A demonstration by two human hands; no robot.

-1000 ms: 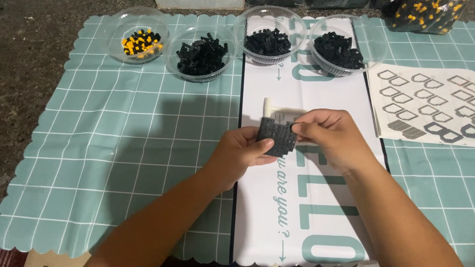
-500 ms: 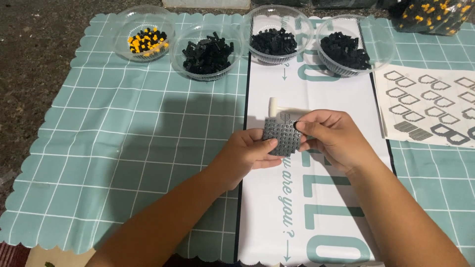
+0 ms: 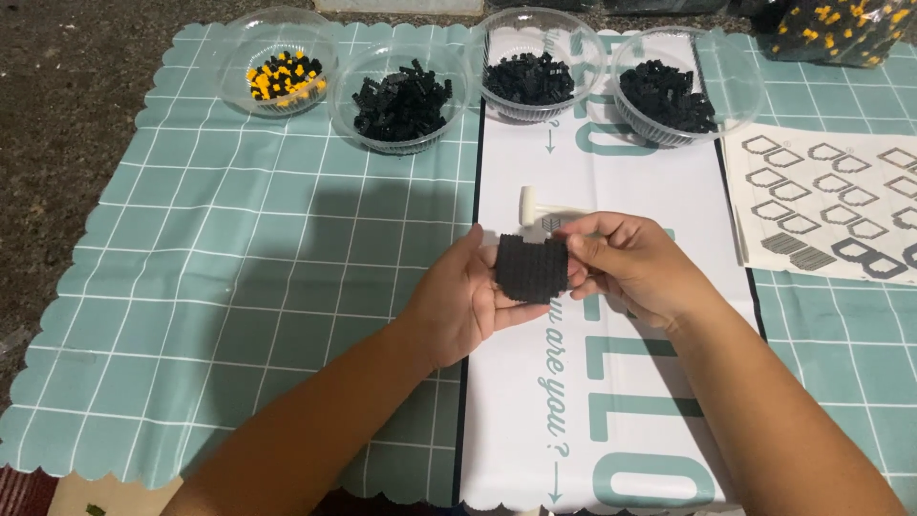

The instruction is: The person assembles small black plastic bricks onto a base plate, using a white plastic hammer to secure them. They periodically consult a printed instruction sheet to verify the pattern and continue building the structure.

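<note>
You hold a flat black block panel (image 3: 531,268) between both hands, raised just above the white printed sheet (image 3: 611,382) that runs down the middle of the teal checked mat (image 3: 239,287). Your left hand (image 3: 458,306) has its grip closed on the panel's left edge and underside, thumb up along the side and fingers beneath. Your right hand (image 3: 630,268) pinches the panel's right edge, fingertips curled over the top corner, so that grip is closed on the same piece. The panel looks built of small studded bricks, roughly square with a slight notch at its top edge, its face turned up toward you. Just behind your hands, a small white hammer-shaped tool (image 3: 544,205) lies on the white sheet, partly hidden by your right fingers. Along the far edge of the mat stand four clear plastic bowls: one with yellow and black pieces (image 3: 279,76), and three with black pieces (image 3: 401,96), (image 3: 533,78), (image 3: 669,96). To your right lies a paper diagram sheet (image 3: 831,191) printed with outlined shapes, and a bag of yellow and black pieces (image 3: 841,24) sits at the far right corner.
</note>
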